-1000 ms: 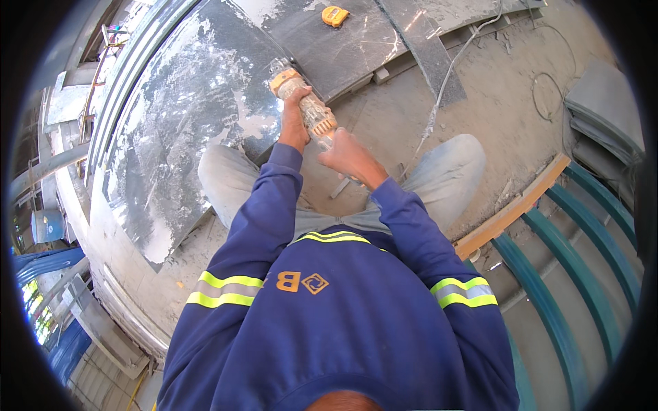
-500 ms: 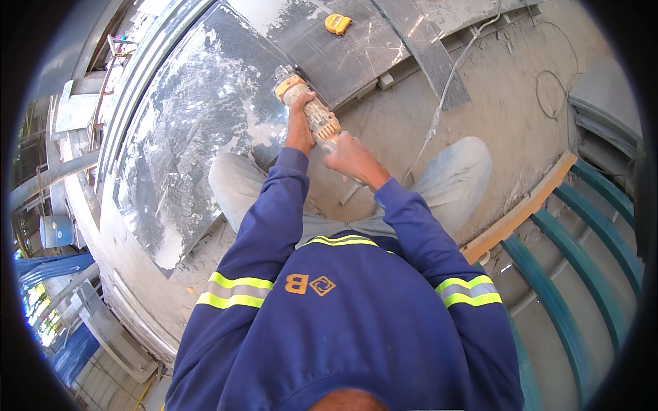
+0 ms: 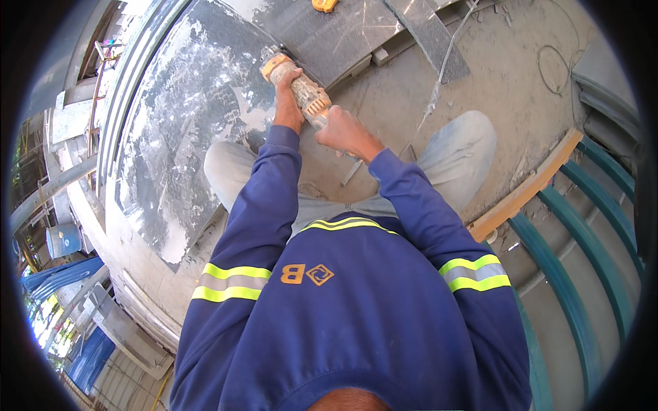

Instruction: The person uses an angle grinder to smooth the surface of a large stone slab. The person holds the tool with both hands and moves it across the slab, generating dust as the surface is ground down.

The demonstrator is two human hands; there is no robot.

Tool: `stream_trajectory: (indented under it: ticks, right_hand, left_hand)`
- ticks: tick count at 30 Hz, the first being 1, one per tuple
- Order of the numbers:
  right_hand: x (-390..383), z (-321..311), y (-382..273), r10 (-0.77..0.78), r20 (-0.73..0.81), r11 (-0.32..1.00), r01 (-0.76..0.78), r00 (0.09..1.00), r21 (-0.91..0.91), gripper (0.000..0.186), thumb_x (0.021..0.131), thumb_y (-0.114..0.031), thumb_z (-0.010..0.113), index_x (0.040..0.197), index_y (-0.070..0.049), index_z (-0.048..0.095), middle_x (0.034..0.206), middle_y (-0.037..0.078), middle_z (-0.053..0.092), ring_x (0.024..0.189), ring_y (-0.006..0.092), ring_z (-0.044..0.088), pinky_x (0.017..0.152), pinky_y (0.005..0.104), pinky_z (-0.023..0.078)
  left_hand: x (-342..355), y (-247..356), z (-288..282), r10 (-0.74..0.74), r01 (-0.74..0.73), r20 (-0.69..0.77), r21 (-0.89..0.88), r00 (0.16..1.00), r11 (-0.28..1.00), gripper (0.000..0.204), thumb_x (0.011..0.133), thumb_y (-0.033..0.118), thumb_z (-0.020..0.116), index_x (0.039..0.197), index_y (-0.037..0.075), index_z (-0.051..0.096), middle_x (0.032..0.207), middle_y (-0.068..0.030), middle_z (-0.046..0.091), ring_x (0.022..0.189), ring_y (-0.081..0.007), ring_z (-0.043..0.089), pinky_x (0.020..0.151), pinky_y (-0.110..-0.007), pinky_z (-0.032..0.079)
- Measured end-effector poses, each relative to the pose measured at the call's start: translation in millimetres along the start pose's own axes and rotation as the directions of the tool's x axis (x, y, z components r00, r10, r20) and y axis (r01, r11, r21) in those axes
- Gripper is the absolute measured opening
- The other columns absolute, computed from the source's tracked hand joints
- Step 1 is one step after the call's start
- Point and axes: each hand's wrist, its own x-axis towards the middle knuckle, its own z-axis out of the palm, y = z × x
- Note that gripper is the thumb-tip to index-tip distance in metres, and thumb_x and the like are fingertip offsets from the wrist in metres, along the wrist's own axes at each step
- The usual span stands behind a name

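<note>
A dusty, orange-and-grey angle grinder [image 3: 312, 100] is held in both hands, its head pointing to the far left. My left hand [image 3: 288, 103] wraps round the front of its body, just behind the head. Farther back, my right hand [image 3: 347, 131] grips the rear end. The grinder's head is over the edge of a dark stone slab [image 3: 199, 89] smeared with white dust, close to where it meets a grey slab [image 3: 329, 38]. Whether the disc touches the stone cannot be made out.
An orange tape measure [image 3: 324, 5] lies on the grey slab. A pale cable [image 3: 447, 61] trails over the dusty floor. Green metal bars with a wooden rail [image 3: 528, 185] stand at the right. A blue bucket [image 3: 64, 240] is at the far left. My bent knees flank my arms.
The head view has shifted, so the slabs, tape measure and grinder all appear higher and slightly left. Both hands keep their grip, and the grinder stays at about the same place on the slab.
</note>
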Motion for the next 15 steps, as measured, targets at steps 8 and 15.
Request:
stream_trajectory:
  ticks: [8, 15]
  right_hand:
    - [-22, -5, 3, 0.062, -0.014, 0.995, -0.063, 0.998, -0.081, 0.044, 0.074, -0.021, 0.068, 0.099, 0.015, 0.059, 0.078, 0.027, 0.069, 0.061, 0.0335, 0.071, 0.059, 0.0414, 0.056]
    - [0, 5, 10, -0.01, 0.004, 0.999, 0.011, 1.0, -0.052, 0.039, 0.074, -0.016, 0.066, 0.099, 0.014, 0.062, 0.081, 0.029, 0.071, 0.064, 0.0356, 0.072, 0.067, 0.042, 0.058]
  left_hand:
    - [-19, -14, 7, -0.029, 0.028, -0.037, -0.03, 0.999, 0.999, 0.029, 0.08, 0.021, 0.07, 0.098, 0.004, 0.055, 0.074, -0.0143, 0.061, 0.06, -0.0305, 0.065, 0.061, -0.047, 0.06]
    - [-6, -7, -2, -0.035, 0.035, -0.029, -0.003, 0.999, 0.999, 0.028, 0.08, 0.023, 0.071, 0.096, 0.004, 0.056, 0.073, -0.0132, 0.061, 0.06, -0.0295, 0.065, 0.06, -0.046, 0.06]
